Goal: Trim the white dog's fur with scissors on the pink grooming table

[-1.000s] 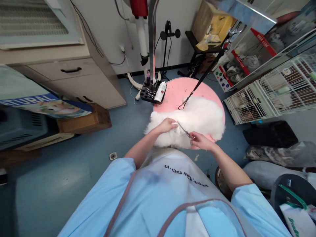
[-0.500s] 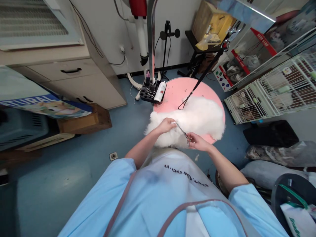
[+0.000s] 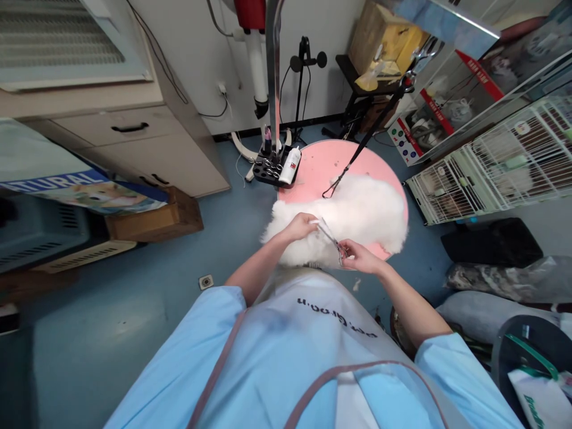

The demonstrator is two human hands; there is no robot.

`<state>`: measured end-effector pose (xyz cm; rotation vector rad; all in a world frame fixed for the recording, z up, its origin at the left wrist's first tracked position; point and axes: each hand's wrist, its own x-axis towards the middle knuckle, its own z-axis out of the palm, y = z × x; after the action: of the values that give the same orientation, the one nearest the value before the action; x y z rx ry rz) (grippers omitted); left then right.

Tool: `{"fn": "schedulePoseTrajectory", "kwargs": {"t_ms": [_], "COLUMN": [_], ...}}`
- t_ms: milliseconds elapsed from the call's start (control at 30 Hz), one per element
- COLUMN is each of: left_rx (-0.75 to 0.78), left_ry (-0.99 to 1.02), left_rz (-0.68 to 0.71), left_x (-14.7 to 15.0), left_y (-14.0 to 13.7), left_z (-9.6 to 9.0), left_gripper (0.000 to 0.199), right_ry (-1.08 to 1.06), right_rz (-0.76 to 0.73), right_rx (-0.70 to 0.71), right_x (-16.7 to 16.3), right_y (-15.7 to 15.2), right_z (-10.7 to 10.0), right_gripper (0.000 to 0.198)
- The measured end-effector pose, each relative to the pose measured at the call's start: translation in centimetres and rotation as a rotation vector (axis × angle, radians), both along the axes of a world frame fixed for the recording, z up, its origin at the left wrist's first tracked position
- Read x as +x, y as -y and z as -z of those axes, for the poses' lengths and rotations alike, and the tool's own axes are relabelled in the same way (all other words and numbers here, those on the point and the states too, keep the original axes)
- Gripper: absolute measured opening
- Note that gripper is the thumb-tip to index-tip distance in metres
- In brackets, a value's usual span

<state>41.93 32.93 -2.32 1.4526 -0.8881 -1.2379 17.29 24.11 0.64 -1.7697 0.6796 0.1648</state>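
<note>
A fluffy white dog (image 3: 366,205) is on a round pink grooming table (image 3: 328,156), its head hard to make out in the fur. My right hand (image 3: 357,256) grips a pair of metal scissors (image 3: 330,234) by the handles, blades slightly apart and pointing up-left over the coat. Close to the blade tips, my left hand (image 3: 300,227) is closed in a pinch on what looks like a tuft of white fur. A black loop leash (image 3: 357,152) runs down from above to the dog's back.
Beyond the table's left edge, a black tool holder (image 3: 263,179) carries scissors and a white bottle (image 3: 290,165). A metal post (image 3: 273,77) rises beside it. White wire cages (image 3: 491,158) stand at right, a drawer cabinet (image 3: 183,155) at left. Bags lie at lower right.
The scissor blades have spread a little apart. Both hands stay in nearly the same place, and the dog has not visibly moved.
</note>
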Motion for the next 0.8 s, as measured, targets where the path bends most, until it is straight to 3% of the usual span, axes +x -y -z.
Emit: {"fn": "schedulePoseTrajectory", "kwargs": {"t_ms": [300,433,533,633,800], "left_rx": [-0.069,-0.056,-0.050,-0.041,0.000], "left_ry": [0.160,0.263,0.317,0.342,0.402], "left_rz": [-0.090,-0.125,-0.094,-0.057,-0.057], "left_x": [0.1,-0.4,-0.6,-0.5,-0.9], "left_y": [-1.2,-1.7,-1.9,-2.1,-2.9], "left_z": [1.7,1.9,1.7,1.4,0.5], "left_gripper": [0.029,0.043,0.051,0.052,0.054], "right_ry": [0.002,0.052,0.023,-0.048,-0.078], "right_rz": [0.193,0.289,0.345,0.298,0.274], "right_rx": [0.040,0.096,-0.078,-0.267,-0.325], "right_x": [-0.8,1.8,5.5,8.9,10.6], "right_y": [-0.3,-1.2,-1.5,-1.2,-0.3], "right_z": [2.1,1.8,1.1,0.8,1.0], "right_gripper": [0.044,0.033,0.031,0.032,0.021]}}
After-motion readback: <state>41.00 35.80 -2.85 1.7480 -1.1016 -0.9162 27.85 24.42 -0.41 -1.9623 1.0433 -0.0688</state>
